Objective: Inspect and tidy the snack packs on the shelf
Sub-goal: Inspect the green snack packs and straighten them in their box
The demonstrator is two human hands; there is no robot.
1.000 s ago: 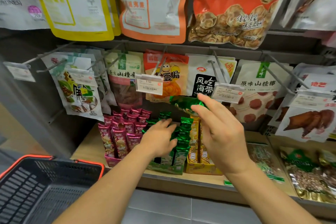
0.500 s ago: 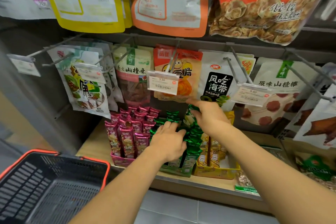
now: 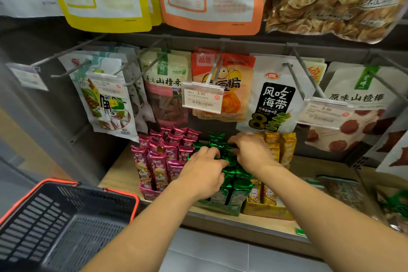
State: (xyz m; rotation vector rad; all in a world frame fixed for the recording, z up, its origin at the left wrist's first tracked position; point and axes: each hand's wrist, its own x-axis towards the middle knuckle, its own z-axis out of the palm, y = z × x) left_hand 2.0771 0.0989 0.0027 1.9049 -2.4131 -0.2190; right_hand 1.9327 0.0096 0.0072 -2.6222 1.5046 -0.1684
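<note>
The green packs (image 3: pixel 234 183) stand upright in an open green carton (image 3: pixel 220 209) near the front edge of the wooden shelf (image 3: pixel 119 172), toward its left end. They sit between a carton of magenta packs (image 3: pixel 163 157) on the left-end side and a carton of yellow packs (image 3: pixel 284 150) on the other, the three rows touching side by side.

Both hands are on the green row. The left hand (image 3: pixel 202 174) lies palm-down over the front packs, its fingers (image 3: pixel 210 152) bent across their crimped tops. Whether they pinch one or only press cannot be told. The right hand (image 3: pixel 254 152) reaches in from the yellow side, and its fingers (image 3: pixel 235 151) are curled down into the back of the row, pinching the foil top of a green pack. The two sets of fingertips are close together.

Above the shelf, pouches hang from grey pegs — among them a white seaweed pouch (image 3: pixel 276 99) directly over the hands and an orange one behind a price tag (image 3: pixel 202 99) reading 3.90. Flat bags (image 3: pixel 344 190) lie toward the shelf's right end, blurred. A black basket with an orange rim (image 3: pixel 66 227) sits below the shelf's front left corner.
</note>
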